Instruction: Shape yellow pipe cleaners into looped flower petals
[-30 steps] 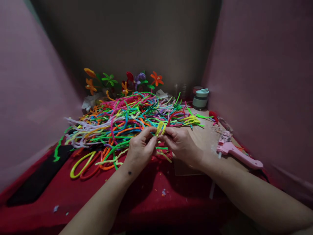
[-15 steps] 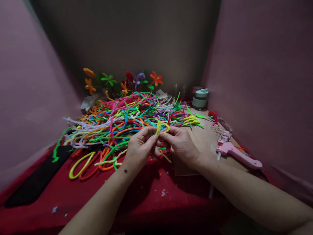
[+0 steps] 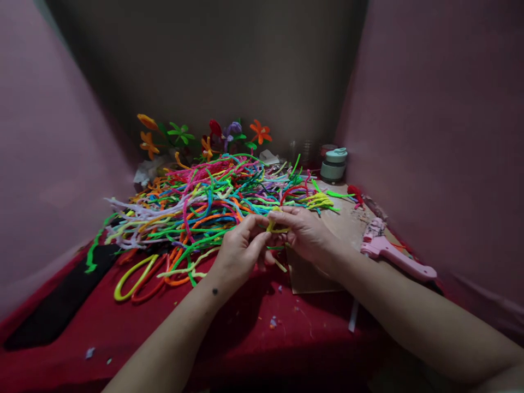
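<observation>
left grip (image 3: pixel 237 248) and right grip (image 3: pixel 311 234) pinching yellow pipe cleaner (image 3: pixel 280 231), colourful heap (image 3: pixel 200 204) behind, pink glue gun (image 3: pixel 395 255) to the right

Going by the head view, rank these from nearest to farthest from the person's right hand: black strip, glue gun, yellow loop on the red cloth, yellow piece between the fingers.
1. Yellow piece: held at the right hand.
2. Glue gun: to its right.
3. Yellow loop: across on the left side.
4. Black strip: farther left.
</observation>
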The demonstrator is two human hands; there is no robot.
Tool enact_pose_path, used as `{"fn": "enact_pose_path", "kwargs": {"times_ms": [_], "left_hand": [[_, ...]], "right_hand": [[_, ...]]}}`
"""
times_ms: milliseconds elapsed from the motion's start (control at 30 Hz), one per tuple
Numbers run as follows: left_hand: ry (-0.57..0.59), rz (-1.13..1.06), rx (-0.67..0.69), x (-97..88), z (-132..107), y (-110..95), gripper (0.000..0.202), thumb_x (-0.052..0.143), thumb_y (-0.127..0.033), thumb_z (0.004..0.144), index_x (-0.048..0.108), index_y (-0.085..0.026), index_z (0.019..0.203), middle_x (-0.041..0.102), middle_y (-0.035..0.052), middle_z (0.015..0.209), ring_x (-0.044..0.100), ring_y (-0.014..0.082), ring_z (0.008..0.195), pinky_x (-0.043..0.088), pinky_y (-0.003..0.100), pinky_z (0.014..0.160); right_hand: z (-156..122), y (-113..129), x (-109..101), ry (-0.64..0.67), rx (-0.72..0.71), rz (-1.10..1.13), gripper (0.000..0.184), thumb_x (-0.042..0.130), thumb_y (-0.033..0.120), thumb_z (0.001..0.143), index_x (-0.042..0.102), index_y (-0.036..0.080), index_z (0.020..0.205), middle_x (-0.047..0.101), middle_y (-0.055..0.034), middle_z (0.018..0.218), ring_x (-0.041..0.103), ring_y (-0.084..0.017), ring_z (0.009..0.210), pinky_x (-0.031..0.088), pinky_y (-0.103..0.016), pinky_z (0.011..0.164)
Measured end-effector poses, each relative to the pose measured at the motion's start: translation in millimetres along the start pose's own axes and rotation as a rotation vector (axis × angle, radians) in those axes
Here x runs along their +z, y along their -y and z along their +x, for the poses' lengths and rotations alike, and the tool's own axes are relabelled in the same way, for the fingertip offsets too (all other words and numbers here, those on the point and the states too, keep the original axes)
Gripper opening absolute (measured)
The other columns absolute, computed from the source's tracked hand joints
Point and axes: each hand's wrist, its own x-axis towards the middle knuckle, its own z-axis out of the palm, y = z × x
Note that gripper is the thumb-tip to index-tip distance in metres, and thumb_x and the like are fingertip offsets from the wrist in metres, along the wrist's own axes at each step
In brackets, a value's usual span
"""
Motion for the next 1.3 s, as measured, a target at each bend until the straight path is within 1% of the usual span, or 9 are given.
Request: {"fn": "enact_pose_path", "kwargs": {"times_ms": [133,300,467,567,833,1000,1100,1200,1300], "left_hand": [[0.058,-0.069,-0.109,0.3,0.5,-5.1,0.011,0.042,-0.028,0.084,0.043,-0.017,0.088,0.059,-0.0037,0.048,0.056,0.0132,0.036,0.043,0.021,0.037],[0.097,-0.065,-0.181,-5.2,2.2,-4.4,0.013,0.047,-0.029,0.081,0.042,-0.017,0.082,0.061,-0.0012,0.047,0.052,0.0118,0.031,0.039,0.019,0.034],[0.230,-0.072,-0.278,-13.0,4.6,-5.1,0.017,0.052,-0.031,0.078,0.041,-0.018,0.078,0.061,-0.0003,0.047,0.052,0.0115,0.032,0.038,0.018,0.034],[0.259,-0.064,-0.294,-15.2,5.1,-6.7,0.017,0.051,-0.031,0.078,0.041,-0.018,0.076,0.061,0.0004,0.047,0.052,0.0113,0.032,0.037,0.017,0.034],[0.255,-0.044,-0.314,-16.2,5.9,-3.1,0.015,0.052,-0.028,0.077,0.043,-0.017,0.075,0.061,0.0007,0.046,0.053,0.0115,0.032,0.038,0.018,0.034],[0.197,0.010,-0.332,-15.0,8.6,5.9,0.012,0.048,-0.027,0.079,0.040,-0.018,0.075,0.059,-0.0002,0.043,0.053,0.0136,0.031,0.037,0.018,0.031],[0.181,0.102,-0.325,-14.8,8.9,6.8,0.010,0.045,-0.026,0.080,0.041,-0.019,0.076,0.059,-0.0016,0.044,0.048,0.0114,0.027,0.033,0.017,0.029],[0.130,0.271,-0.295,-16.8,8.3,4.3,0.009,0.044,-0.026,0.080,0.042,-0.020,0.073,0.056,-0.0040,0.041,0.039,0.0084,0.024,0.027,0.016,0.028],[0.118,0.441,-0.205,-21.4,8.1,2.1,0.012,0.048,-0.025,0.077,0.047,-0.019,0.067,0.053,-0.0048,0.039,0.044,0.0089,0.031,0.028,0.015,0.033]], "right_hand": [[0.1,-4.0,-1.7,-0.008,-0.019,-0.024,0.026,0.073,0.028,0.061,0.053,0.015,0.067,0.055,0.0042,0.056,0.051,-0.008,0.049,0.041,-0.021,0.049],[1.9,-8.1,-5.9,0.049,0.000,-0.034,0.027,0.072,0.031,0.062,0.052,0.014,0.066,0.057,0.0032,0.057,0.054,-0.009,0.049,0.044,-0.024,0.051],[-1.2,-7.4,-2.1,0.042,0.046,-0.056,0.027,0.074,0.029,0.059,0.052,0.013,0.062,0.057,0.0023,0.054,0.053,-0.010,0.046,0.042,-0.024,0.049],[-2.1,-8.6,-0.5,0.048,0.036,-0.024,0.024,0.072,0.027,0.060,0.052,0.013,0.061,0.057,0.0020,0.054,0.052,-0.009,0.046,0.042,-0.024,0.049],[0.2,-15.1,-3.6,0.066,0.038,0.052,0.021,0.071,0.025,0.060,0.054,0.014,0.064,0.057,0.0029,0.054,0.051,-0.008,0.046,0.040,-0.022,0.048],[-3.1,-14.1,-1.3,0.104,0.051,0.027,0.020,0.071,0.024,0.062,0.054,0.014,0.063,0.057,0.0030,0.052,0.052,-0.008,0.044,0.039,-0.020,0.045],[-3.3,-13.3,-1.4,0.115,0.041,0.005,0.021,0.071,0.027,0.062,0.054,0.014,0.064,0.057,0.0027,0.053,0.051,-0.008,0.043,0.039,-0.020,0.043],[-2.1,-12.0,-2.5,0.104,0.049,-0.010,0.024,0.072,0.029,0.061,0.054,0.014,0.066,0.057,0.0027,0.054,0.049,-0.007,0.042,0.037,-0.019,0.041],[-1.0,-10.2,-2.9,0.050,0.039,-0.051,0.027,0.073,0.031,0.059,0.052,0.015,0.064,0.055,0.0039,0.053,0.050,-0.008,0.043,0.039,-0.020,0.043]]}}
